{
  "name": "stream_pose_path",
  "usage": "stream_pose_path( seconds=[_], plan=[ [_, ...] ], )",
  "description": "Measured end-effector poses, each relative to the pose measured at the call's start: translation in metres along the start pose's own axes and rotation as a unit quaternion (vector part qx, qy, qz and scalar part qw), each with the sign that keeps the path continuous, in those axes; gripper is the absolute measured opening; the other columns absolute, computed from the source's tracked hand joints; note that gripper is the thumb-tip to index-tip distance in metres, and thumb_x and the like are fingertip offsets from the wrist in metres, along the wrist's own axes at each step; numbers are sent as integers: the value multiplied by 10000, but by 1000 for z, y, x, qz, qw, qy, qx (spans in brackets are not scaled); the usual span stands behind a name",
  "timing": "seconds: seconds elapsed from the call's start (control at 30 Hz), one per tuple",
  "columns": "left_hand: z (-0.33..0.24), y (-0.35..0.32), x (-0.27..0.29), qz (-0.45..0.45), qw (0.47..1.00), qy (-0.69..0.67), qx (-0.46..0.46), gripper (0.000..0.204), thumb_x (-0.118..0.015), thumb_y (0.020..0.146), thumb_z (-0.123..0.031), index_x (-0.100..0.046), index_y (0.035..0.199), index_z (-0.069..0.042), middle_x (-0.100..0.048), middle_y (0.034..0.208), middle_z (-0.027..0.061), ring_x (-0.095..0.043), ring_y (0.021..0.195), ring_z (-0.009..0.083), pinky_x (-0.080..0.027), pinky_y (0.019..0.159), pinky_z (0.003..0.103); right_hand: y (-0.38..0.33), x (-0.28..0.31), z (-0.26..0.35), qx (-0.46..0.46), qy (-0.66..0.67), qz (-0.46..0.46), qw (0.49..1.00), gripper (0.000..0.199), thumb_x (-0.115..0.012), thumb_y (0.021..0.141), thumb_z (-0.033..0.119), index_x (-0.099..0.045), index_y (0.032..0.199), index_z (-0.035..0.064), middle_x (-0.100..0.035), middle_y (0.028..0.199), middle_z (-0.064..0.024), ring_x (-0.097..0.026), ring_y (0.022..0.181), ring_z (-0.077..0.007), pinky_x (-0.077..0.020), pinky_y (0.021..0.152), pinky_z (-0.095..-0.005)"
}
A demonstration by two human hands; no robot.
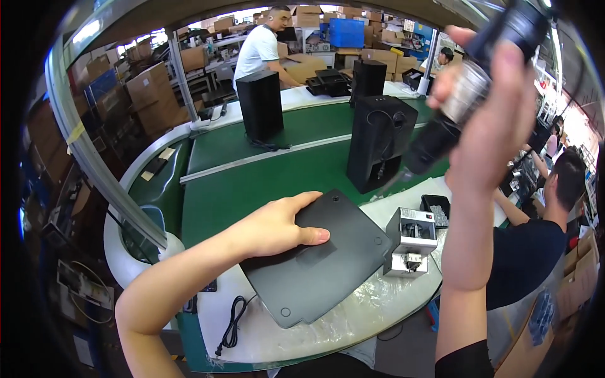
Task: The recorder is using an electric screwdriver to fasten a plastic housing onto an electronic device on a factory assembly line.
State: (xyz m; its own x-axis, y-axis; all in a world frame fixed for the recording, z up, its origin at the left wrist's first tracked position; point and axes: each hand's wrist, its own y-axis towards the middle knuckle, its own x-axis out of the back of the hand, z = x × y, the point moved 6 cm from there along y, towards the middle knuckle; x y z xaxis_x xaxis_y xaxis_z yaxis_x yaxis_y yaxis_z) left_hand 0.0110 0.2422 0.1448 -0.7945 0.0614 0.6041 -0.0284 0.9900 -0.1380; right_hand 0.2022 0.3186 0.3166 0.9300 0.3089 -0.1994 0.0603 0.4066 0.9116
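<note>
The top of the screwdriver [479,82] is cut off by the picture's upper edge, and its body is blurred and partly hidden by the right hand [498,120]. Part of the panel [315,264] is covered by the left hand [277,227]. The parts inside the small grey box [411,242] near the table's right edge are too small to be told.

Single head-worn fisheye view, looking down and forward, close over white bench [353,315], green conveyor [252,183] beyond
</note>
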Motion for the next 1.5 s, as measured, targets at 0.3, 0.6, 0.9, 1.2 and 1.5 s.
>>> stream_pose_path(
  seconds=[0.3,0.6,0.9,1.2,1.5],
  plan=[
    [-2,-1,0,-10,1000,9,13,722,-705,789,-348,-427,1389,-58,-609,1196,197,-601,1084,291,-444,947,346,-10,-62,-43,-31,127,75,989,294,-527,959,272,-411,1044,15,-628,936,-148,-567,487,-119,-472,422,-244],
    [-3,-2,1,-12,1000,27,-9,726,-705,782,-367,-438,1376,-45,-607,1188,212,-603,1076,301,-445,944,352,-17,-77,-50,-61,154,103,981,516,-611,920,254,-331,1262,-13,-540,759,-21,-512,505,-58,-448,451,-202],
    [-5,1,2,-35,997,65,-35,725,-693,792,-382,-436,1366,-20,-627,1130,228,-623,1029,319,-458,921,358,-23,-84,-68,-91,132,129,979,415,-570,948,303,-404,1182,3,-603,891,-108,-544,498,-94,-437,436,-228],
    [-8,-12,6,-58,989,128,-44,707,-705,809,-364,-445,1347,14,-585,1216,228,-576,1118,317,-426,969,357,-30,-92,-64,-99,160,155,970,387,-563,951,310,-414,1163,23,-623,894,-99,-561,514,-94,-457,447,-218],
    [148,-49,-1,-205,825,-496,-175,594,-371,993,-472,-519,1245,45,-633,1111,154,-621,997,274,-416,983,370,-45,91,11,63,-73,-85,992,365,-431,996,261,-413,1194,-45,-622,1035,-225,-561,533,-143,-485,469,-256]
  ],
)
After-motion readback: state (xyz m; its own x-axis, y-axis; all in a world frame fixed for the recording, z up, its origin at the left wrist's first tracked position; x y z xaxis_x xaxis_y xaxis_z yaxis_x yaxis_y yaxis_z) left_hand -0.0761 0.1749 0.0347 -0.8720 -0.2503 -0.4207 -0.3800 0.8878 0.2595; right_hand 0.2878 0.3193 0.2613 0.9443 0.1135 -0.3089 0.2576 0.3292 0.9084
